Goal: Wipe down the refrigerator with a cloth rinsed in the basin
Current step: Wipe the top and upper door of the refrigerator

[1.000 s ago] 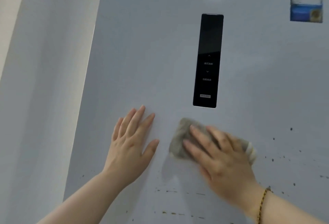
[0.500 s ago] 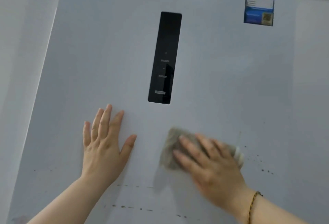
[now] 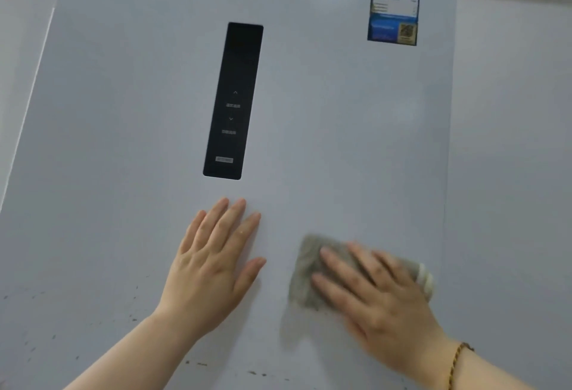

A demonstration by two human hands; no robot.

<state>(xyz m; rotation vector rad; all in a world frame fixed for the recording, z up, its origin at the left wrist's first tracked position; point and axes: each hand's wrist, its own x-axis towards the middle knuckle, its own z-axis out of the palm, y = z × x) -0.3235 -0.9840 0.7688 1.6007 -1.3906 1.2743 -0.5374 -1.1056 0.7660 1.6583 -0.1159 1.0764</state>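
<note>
A pale refrigerator door [image 3: 325,142] fills the view. Below its black control panel [image 3: 233,101], the left hand [image 3: 213,269] rests flat, fingers spread. Right of it, the right hand [image 3: 377,300] presses a grey cloth [image 3: 306,269] against the door with straight fingers.

the fridge [image 3: 325,111] stands upright, its pale grey glossy door filling the view, with a tall black panel [image 3: 233,100] set in the middle and a blue label [image 3: 393,2] stuck at the far right corner. dark specks [image 3: 198,364] dot the nearer, lower part of the door. the cloth [image 3: 306,269] is a bunched grey-brown rag with a paler right edge, lying flat on the door, near and right of the panel, under the straight fingers of the right hand [image 3: 377,300].
</note>
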